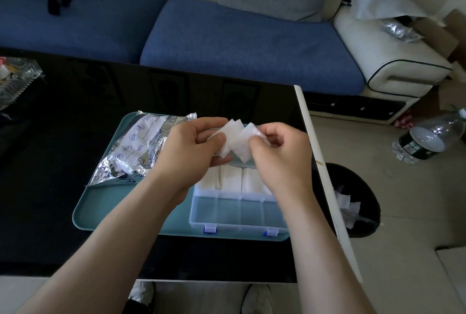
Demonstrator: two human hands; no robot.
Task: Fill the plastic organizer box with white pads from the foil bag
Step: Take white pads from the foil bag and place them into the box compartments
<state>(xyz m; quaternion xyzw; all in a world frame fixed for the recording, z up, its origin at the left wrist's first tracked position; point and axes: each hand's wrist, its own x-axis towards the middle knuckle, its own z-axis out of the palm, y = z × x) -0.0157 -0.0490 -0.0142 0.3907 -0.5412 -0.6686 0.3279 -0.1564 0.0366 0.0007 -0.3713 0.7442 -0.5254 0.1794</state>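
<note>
A clear plastic organizer box point(238, 213) with blue latches stands on the right part of a teal tray point(106, 215). Its far compartments hold white pads point(233, 181); the near row shows none. Above the box both hands hold a small fan of white pads point(237, 141). My left hand point(191, 152) grips the pads from the left, thumb on top. My right hand point(280, 152) pinches the pads' right edge. The crumpled foil bag point(137, 147) lies on the tray's far left, beside my left hand.
The tray sits on a glossy black table point(50, 200) with a white right edge. A black waste bin point(353, 200) with crumpled tissues stands on the floor at right, with a plastic bottle point(428, 139) beyond. A blue sofa runs behind the table.
</note>
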